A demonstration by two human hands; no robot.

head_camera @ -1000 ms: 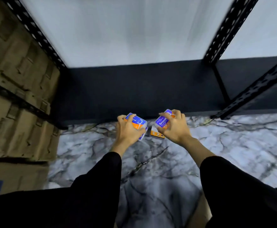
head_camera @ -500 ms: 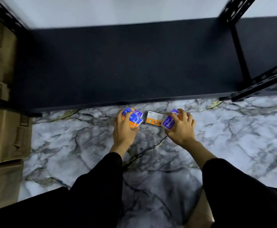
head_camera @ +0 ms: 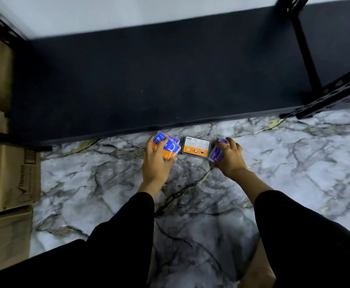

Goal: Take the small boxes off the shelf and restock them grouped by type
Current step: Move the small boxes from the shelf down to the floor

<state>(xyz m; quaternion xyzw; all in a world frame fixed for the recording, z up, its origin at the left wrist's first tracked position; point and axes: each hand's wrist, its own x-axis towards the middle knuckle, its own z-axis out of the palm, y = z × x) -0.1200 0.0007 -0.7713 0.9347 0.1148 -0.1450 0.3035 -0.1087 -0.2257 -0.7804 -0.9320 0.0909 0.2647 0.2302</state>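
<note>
My left hand [head_camera: 155, 163] grips a stack of small blue-and-orange boxes [head_camera: 168, 148] low over the marble floor, just in front of the black shelf [head_camera: 149, 84]. My right hand [head_camera: 231, 158] holds a small purple box [head_camera: 216, 153] marked "Smooth", also close to the floor. Between the two hands an orange-and-white box [head_camera: 195, 149] lies flat on the floor, label side up, touching neither hand. The black shelf board above holds no boxes in view.
Brown cardboard cartons [head_camera: 5, 173] are stacked at the left on a neighbouring rack. A black perforated shelf upright and brace [head_camera: 336, 94] stand at the right. Marble-patterned floor [head_camera: 294, 163] spreads in front of the shelf. My knee [head_camera: 257, 273] shows at the bottom.
Both hands have come down from shelf-edge height to the floor with their boxes. The orange-and-white box, earlier between the hands, now lies on the floor. The view tilted downward.
</note>
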